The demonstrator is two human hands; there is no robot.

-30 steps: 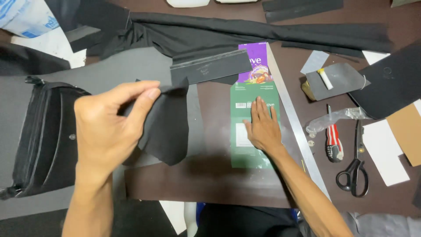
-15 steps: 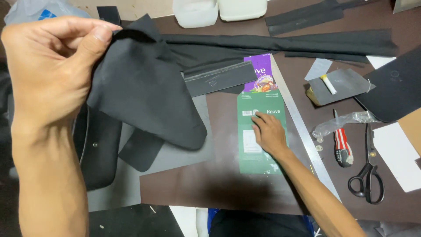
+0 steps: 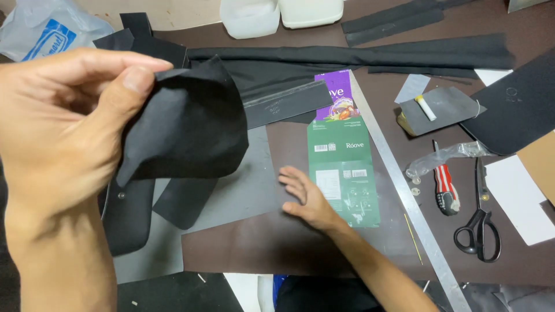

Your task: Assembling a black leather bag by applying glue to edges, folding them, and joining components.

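The left hand [image 3: 63, 127] pinched the black cloth piece [image 3: 185, 124] in a closed grip, best kept taut, while the right hand [image 3: 309, 196], fingers spread, pressed the brown sheet [image 3: 260, 242] flat on the worktop.

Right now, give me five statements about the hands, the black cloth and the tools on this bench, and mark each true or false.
1. The left hand pinches a black cloth and holds it up off the table. True.
2. The right hand holds the scissors. False: it lies flat and empty on the brown sheet, its fingers at the edge of the green carton; the scissors lie untouched far to the right.
3. A metal ruler runs slantwise along the carton's right side. True.
4. The red-handled tool stands upright. False: it lies flat, left of the scissors.
5. The cloth is white. False: it is black.
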